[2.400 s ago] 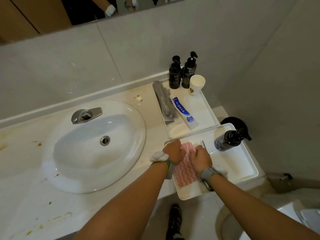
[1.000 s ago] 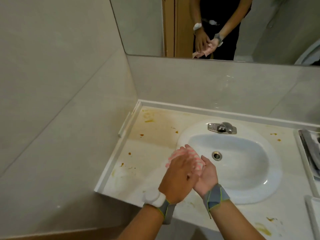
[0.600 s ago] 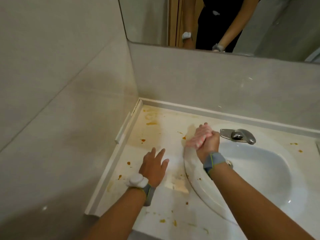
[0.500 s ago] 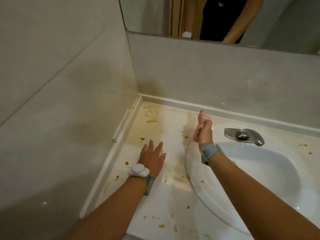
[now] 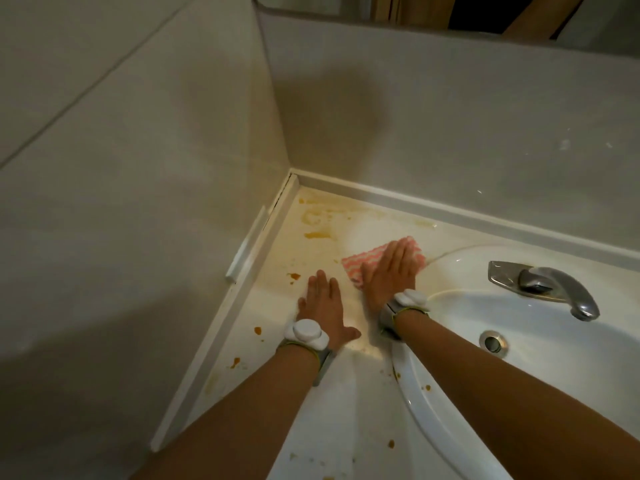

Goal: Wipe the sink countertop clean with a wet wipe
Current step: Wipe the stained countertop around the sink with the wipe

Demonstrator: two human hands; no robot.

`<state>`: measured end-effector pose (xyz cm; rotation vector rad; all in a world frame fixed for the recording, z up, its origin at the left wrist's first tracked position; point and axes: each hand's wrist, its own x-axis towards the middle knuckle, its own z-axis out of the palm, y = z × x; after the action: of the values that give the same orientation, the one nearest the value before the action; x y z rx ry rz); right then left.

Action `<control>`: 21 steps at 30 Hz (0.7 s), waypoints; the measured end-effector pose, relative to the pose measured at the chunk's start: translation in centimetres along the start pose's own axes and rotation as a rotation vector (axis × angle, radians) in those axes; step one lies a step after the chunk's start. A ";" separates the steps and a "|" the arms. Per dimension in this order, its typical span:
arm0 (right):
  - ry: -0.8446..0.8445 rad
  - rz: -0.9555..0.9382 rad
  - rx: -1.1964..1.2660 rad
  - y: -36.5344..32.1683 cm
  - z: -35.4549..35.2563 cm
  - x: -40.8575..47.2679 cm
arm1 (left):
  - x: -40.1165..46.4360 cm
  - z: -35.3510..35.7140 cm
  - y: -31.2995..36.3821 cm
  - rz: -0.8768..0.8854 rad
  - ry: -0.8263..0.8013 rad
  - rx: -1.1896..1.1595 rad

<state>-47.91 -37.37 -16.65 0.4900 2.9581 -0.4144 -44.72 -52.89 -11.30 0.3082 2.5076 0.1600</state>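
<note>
A pink-and-white striped wet wipe (image 5: 360, 259) lies flat on the white countertop (image 5: 313, 403), just left of the sink bowl's (image 5: 540, 344) rim. My right hand (image 5: 389, 271) presses down on it with a flat palm and straight fingers, covering its right half. My left hand (image 5: 323, 308) rests flat on the bare counter beside it, fingers apart, holding nothing. Orange-brown stains (image 5: 317, 221) spread over the back left corner, and smaller spots (image 5: 294, 276) dot the counter near my left hand and along the front.
A chrome faucet (image 5: 550, 285) stands at the back of the sink, with the drain (image 5: 493, 342) below it. Tiled walls close in the counter at the left and back. A raised white edge strip (image 5: 242, 258) runs along the left wall. A mirror hangs above.
My right hand, which held the wipe bunched up above the sink rim, has laid it flat on the counter and now presses on it. My left hand stays flat on the counter.
</note>
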 end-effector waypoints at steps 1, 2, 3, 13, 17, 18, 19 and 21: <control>0.021 0.031 0.007 -0.3 0.2 0.5 | 0.1 -0.3 0.2 -0.014 -0.013 0.001; 0.037 0.068 0.021 -0.6 0.3 1.1 | 0.3 -0.5 0.3 -0.022 -0.024 0.005; 0.050 0.104 0.034 -1.0 0.4 1.8 | 0.6 -0.7 0.4 -0.028 -0.030 0.009; 0.003 -0.258 -0.087 -2.8 0.7 4.4 | 1.0 -0.6 0.7 -0.056 -0.074 0.036; 0.019 -0.012 -0.092 1.1 -0.6 3.7 | 0.5 -0.7 0.8 -0.033 -0.064 0.008; 0.023 0.056 -0.084 1.8 -1.0 3.6 | 0.4 -0.8 0.8 -0.033 -0.064 0.002; 0.022 0.104 -0.077 2.1 -1.2 3.6 | 0.3 -0.9 0.8 -0.036 -0.065 -0.001; 0.009 0.189 -0.024 1.4 -1.4 4.1 | 0.2 -0.9 0.5 -0.035 -0.063 -0.013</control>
<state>-51.43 -34.47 -16.31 0.7621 2.8865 -0.3570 -45.33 -52.37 -10.59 0.2601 2.4467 0.1508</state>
